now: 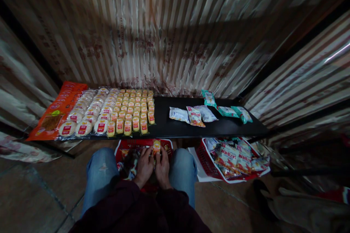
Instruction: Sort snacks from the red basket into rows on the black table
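We've got packet rows [131, 111] covering the left half of shelf [177, 127], right end sparse. Left hand [144, 167] and right hand [163, 169] both pinch one yellow packet [156, 146] over red basket [128, 145]; more inside to lay out.

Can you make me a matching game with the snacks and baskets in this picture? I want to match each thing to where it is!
Things:
1. small yellow packet
2. orange bag
3. green packets
4. basket of big packets

Places:
A. right end of the black shelf
B. on the floor, below the shelf's right part
C. between the left hand and right hand
D. left end of the shelf

Pairs: 1-C, 2-D, 3-A, 4-B.
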A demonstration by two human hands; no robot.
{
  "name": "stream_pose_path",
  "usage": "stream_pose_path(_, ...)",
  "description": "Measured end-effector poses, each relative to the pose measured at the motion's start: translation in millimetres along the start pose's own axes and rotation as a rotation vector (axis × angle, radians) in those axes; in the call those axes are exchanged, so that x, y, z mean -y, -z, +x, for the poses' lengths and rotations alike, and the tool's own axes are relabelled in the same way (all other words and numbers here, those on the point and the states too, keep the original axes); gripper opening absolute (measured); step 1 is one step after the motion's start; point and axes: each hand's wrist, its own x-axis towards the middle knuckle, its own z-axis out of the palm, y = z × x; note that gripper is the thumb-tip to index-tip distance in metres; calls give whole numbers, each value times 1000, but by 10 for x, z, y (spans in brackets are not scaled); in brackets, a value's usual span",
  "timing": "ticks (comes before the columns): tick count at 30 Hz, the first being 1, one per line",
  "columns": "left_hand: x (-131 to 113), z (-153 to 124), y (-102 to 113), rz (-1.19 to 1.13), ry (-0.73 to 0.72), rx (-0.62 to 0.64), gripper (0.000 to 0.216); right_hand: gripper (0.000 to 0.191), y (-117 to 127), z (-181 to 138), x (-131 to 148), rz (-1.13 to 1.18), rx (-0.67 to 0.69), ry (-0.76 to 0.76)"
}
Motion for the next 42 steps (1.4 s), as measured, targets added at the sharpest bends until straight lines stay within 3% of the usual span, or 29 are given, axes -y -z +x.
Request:
stream_pose_path(5,-284,214,-15,-36,-36,-9,38,49,-6,323,308,41,28,53)
stream_pose_path(10,-403,442,-30,-15,-106,-38,32,46,-90,610,455,55,21,80)
stream_pose_path(18,-547,627,-104,348,-195,-36,40,47,-246,971,411,-5,36,206)
stream_pose_path(25,-480,775,-149,557,-315,-80,46,45,-339,1210,383,-47,51,234)
stream_pose_path(32,-432,782,-6,845,-540,-110,52,45,-429,1294,409,-93,55,262)
stream_pose_path(42,-407,969,81,1119,-616,-155,49,38,-540,1333,402,-146,44,298)
